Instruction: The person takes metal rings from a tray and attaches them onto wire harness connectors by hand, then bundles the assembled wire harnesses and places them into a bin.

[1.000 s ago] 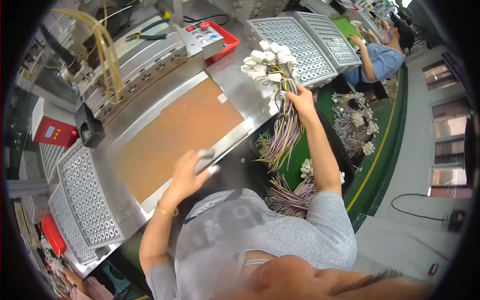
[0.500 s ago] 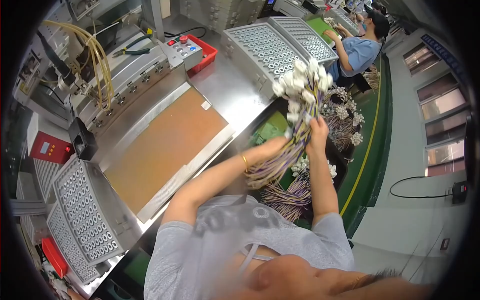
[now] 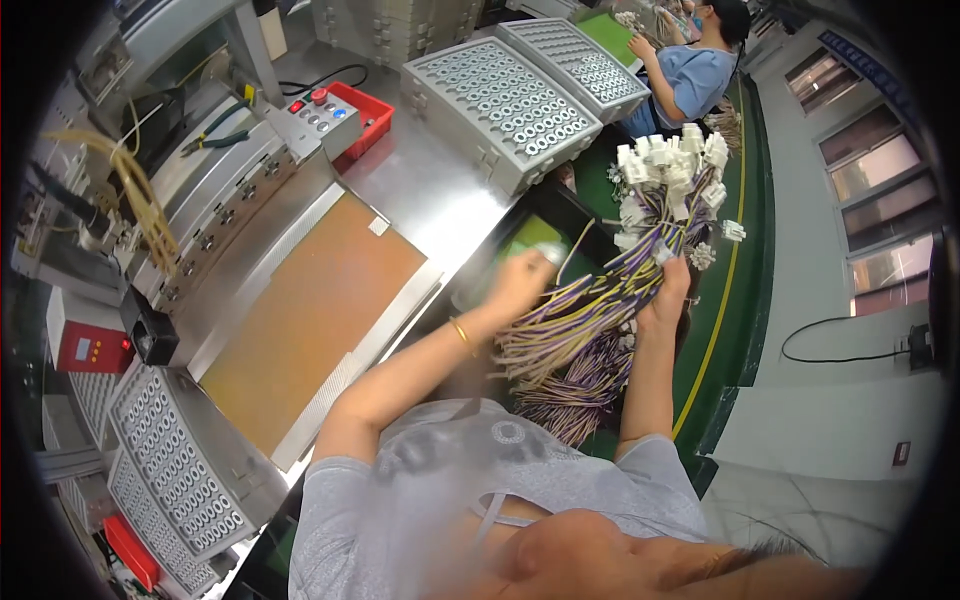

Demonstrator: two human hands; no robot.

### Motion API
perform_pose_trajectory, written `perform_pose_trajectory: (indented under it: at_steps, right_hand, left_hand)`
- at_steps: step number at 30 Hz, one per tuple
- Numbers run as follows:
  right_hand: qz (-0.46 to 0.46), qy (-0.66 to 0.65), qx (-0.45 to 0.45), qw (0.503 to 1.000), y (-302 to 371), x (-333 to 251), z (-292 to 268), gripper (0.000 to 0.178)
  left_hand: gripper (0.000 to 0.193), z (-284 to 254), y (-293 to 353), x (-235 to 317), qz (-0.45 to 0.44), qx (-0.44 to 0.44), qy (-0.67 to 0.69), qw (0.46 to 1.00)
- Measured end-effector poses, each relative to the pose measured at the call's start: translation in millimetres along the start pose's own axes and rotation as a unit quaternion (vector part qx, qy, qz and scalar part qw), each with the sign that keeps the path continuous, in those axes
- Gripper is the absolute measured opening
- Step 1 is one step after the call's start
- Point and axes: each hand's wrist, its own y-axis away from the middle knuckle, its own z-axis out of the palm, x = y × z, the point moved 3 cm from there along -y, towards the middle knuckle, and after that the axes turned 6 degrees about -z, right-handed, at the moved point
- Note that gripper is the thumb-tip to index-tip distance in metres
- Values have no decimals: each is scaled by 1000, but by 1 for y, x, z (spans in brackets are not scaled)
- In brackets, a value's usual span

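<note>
A thick bundle of wire harnesses (image 3: 590,305), with purple, yellow and pale wires and white plastic connectors at the upper end, is gripped by my right hand (image 3: 668,295) just below the connectors. The loose wire ends fan out to the left. My left hand (image 3: 522,288) is closed at the left side of the bundle, pinching a blurred white connector (image 3: 549,252). A single yellowish wire arcs up beside it. Beneath the bundle, more harnesses (image 3: 565,402) lie in a dark bin, partly hidden by the wires I hold.
To my left, a machine table carries a brown board (image 3: 320,310). Grey trays (image 3: 500,100) with rows of oval holes stand ahead; another such tray (image 3: 185,460) sits lower left. A control box (image 3: 325,120) rests by a red bin (image 3: 372,125). A co-worker (image 3: 685,80) works beyond.
My right hand has moved right with the bundle. My left hand has come away from the bundle's middle toward the left, now with a white connector at its fingertips.
</note>
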Motion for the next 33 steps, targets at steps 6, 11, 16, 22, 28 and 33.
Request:
perform_pose_trajectory:
  at_steps: [6, 11, 16, 22, 28, 33]
  right_hand:
    - [36, 61, 85, 994, -6, 63, -33, 26]
    - [92, 62, 142, 984, -2, 111, -38, 26]
    - [85, 182, -195, 960, -37, 95, -25, 35]
    - [217, -20, 129, 967, -116, 253, -62, 19]
    - [355, -60, 175, 916, -162, 311, -49, 28]
    - [344, -49, 132, 928, -170, 280, -31, 25]
  left_hand:
    - [27, -42, -48, -65, -321, 3, 478, 818]
    - [77, -9, -66, -23, -60, -168, 122, 976]
    - [72, -12, -38, 5, -135, -243, 272, 921]
    - [54, -63, -13, -16, -192, -114, 471, 853]
    - [47, -91, 24, -30, -209, -45, 462, 861]
    - [61, -120, 46, -13, -217, -79, 449, 863]
